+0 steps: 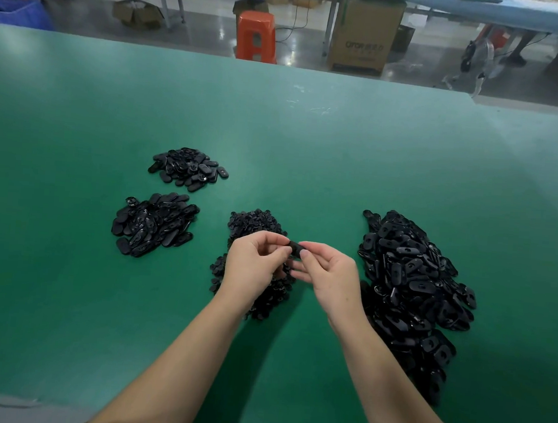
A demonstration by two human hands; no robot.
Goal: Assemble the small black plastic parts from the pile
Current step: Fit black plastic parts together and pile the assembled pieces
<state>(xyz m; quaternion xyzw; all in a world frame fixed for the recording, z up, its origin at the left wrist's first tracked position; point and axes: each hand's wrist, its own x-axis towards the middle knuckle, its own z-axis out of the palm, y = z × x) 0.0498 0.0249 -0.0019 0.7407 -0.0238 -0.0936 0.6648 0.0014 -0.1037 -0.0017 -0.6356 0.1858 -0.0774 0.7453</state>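
At centre left of the frame we see two small heaps (187, 168) (154, 224) of flat black ovals on the green table (78, 112), one above the other. We take these for finished pieces, though we cannot tell for sure at this size.

In the lower middle lies a pile of small round parts (253, 224), partly hidden under our hands. Our left hand (252, 262) hovers over it with fingers curled, thumb and forefinger pinching toward the black part (295, 247) held between both hands; whether it holds a second piece of its own we cannot tell. Our right hand (329, 275) pinches the same part from the other side, thumb on top.

At right of centre stands the big pile (411, 288) of oval parts, far larger than the two left heaps together.

We judge the work to be early or at most midway: one piece is in hand being joined, a modest number are set aside, and most of the stock is still waiting at right.
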